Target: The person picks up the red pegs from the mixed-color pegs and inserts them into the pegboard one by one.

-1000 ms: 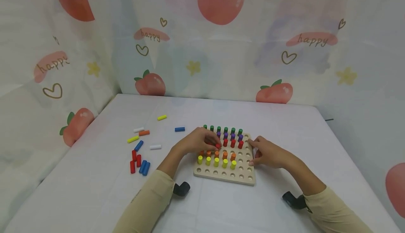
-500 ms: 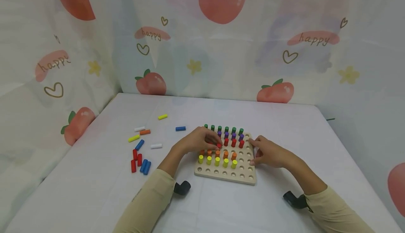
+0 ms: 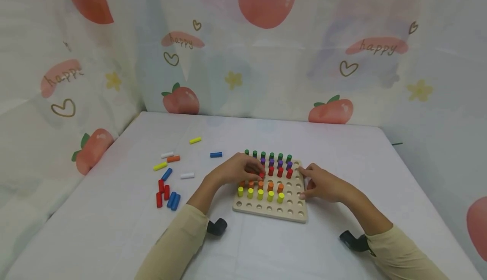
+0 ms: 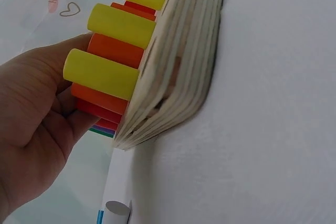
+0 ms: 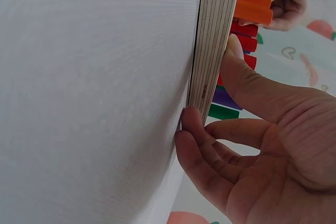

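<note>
A wooden pegboard lies on the white table, with rows of green, purple, red, orange and yellow pegs standing in its holes. My left hand reaches over the left side of the board and pinches a red peg at the left end of the visible red row; the peg's lower end is hidden. At the board's right edge, my right hand holds the board. The right wrist view shows its thumb on the top face and its fingertips against the side.
Loose pegs lie left of the board: red pegs, blue pegs, a white peg, an orange peg and a yellow peg farther back. Bare holes run along the board's front and right. A printed curtain hangs behind the table.
</note>
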`<action>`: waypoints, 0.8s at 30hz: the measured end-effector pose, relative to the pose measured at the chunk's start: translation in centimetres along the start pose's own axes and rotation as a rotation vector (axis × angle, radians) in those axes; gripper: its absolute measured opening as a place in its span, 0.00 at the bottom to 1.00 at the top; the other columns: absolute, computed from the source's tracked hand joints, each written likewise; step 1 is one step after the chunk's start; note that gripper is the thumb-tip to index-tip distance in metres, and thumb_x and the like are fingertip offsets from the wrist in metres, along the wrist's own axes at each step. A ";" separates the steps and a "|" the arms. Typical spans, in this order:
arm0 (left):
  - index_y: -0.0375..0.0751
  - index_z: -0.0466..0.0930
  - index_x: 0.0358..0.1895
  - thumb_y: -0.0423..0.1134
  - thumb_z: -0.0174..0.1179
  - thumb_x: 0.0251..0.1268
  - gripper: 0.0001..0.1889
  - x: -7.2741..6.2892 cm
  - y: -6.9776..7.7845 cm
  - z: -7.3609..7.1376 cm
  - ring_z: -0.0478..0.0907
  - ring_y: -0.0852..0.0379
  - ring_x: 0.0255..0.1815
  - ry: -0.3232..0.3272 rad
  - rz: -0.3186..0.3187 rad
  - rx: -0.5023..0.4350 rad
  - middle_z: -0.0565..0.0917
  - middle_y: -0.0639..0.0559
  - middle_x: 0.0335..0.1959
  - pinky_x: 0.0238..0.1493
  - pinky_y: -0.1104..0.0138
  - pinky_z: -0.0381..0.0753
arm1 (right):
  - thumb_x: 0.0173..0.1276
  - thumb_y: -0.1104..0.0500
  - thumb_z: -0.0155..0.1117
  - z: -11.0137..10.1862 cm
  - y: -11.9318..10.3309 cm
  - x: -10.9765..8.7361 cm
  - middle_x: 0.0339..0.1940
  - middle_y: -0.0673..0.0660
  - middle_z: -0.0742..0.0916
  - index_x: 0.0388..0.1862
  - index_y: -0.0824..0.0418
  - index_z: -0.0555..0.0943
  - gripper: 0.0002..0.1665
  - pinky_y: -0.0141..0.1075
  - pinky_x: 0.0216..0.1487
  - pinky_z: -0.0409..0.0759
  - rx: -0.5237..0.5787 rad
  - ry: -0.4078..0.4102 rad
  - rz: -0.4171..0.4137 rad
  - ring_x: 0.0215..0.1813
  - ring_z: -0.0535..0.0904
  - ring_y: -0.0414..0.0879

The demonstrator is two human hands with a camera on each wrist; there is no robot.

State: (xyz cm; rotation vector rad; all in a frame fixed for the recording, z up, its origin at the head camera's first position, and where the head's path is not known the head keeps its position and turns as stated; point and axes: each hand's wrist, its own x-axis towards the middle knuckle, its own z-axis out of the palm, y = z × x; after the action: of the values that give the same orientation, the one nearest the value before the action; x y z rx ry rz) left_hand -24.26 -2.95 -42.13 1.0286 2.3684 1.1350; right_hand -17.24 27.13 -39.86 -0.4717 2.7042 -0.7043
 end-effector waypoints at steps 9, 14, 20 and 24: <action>0.47 0.88 0.53 0.38 0.70 0.70 0.11 -1.9 -0.6 -1.6 0.83 0.63 0.48 0.027 -0.029 0.011 0.87 0.63 0.45 0.52 0.68 0.82 | 0.62 0.53 0.80 0.1 -0.5 0.4 0.49 0.61 0.75 0.77 0.74 0.65 0.53 0.35 0.36 0.80 -0.011 -0.005 0.005 0.40 0.74 0.47; 0.47 0.87 0.54 0.38 0.69 0.71 0.12 -2.7 -1.0 -2.2 0.83 0.63 0.49 0.029 -0.046 0.019 0.87 0.61 0.47 0.53 0.67 0.82 | 0.61 0.53 0.80 0.0 -0.3 0.2 0.48 0.60 0.75 0.77 0.74 0.64 0.53 0.35 0.37 0.79 -0.023 -0.008 0.026 0.41 0.74 0.47; 0.46 0.88 0.53 0.37 0.69 0.70 0.11 -4.0 -1.0 -2.9 0.83 0.60 0.48 0.061 -0.054 0.019 0.88 0.59 0.46 0.50 0.67 0.84 | 0.61 0.53 0.81 0.0 -0.2 -0.1 0.49 0.61 0.75 0.77 0.75 0.64 0.54 0.35 0.37 0.79 -0.018 -0.006 0.028 0.41 0.74 0.48; 0.46 0.88 0.52 0.36 0.69 0.71 0.10 -5.0 -1.4 -3.4 0.84 0.60 0.48 0.091 -0.065 0.023 0.88 0.59 0.46 0.46 0.66 0.85 | 0.61 0.53 0.81 0.0 -0.2 -0.2 0.49 0.61 0.75 0.76 0.75 0.64 0.54 0.36 0.37 0.79 -0.020 -0.001 0.018 0.41 0.74 0.47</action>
State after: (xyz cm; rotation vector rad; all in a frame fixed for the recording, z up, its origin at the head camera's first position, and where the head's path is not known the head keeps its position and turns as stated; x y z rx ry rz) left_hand -23.34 -9.00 -41.13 0.9186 2.4718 1.1568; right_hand -17.05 27.09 -39.70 -0.4512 2.7136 -0.6725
